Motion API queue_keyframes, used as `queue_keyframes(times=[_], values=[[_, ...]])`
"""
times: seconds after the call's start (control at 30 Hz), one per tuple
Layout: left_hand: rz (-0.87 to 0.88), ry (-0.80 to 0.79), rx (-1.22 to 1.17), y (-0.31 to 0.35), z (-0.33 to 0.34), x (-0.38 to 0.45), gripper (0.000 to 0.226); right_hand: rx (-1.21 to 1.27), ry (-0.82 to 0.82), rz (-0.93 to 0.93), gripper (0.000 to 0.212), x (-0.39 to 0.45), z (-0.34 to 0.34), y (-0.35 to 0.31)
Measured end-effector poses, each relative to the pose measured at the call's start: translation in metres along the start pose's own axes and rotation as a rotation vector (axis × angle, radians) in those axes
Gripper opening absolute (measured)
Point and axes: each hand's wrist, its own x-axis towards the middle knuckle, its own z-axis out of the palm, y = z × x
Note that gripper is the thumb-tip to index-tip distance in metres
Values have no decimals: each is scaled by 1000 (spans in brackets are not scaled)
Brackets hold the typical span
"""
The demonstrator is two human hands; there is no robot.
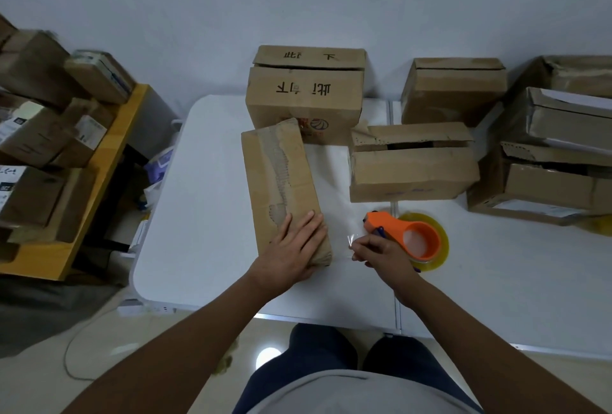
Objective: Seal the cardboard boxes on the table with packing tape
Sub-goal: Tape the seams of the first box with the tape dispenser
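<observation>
Left hand [293,249] flat on near end of narrow box [283,188], long axis running away across table [205,214]; right hand [381,253] just beside, pinching loose tape end [351,241] at orange dispenser [405,234], nearer the unsealed seam.

Long scuffed cardboard box [283,188] lying flat, orange tape dispenser [405,236] just right.

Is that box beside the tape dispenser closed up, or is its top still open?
Open. The cardboard box behind the orange tape dispenser shows a dark gap between its top flaps.
</observation>
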Motion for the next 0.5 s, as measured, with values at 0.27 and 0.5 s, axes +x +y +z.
queue_keyframes(times=[0.27,0.5], values=[[-204,71,-119,11,-10,9,70,-19,90,-43,13,3,10,5],[-129,13,-74,4,-12,6,73,-87,132,-90,16,7,16,7]])
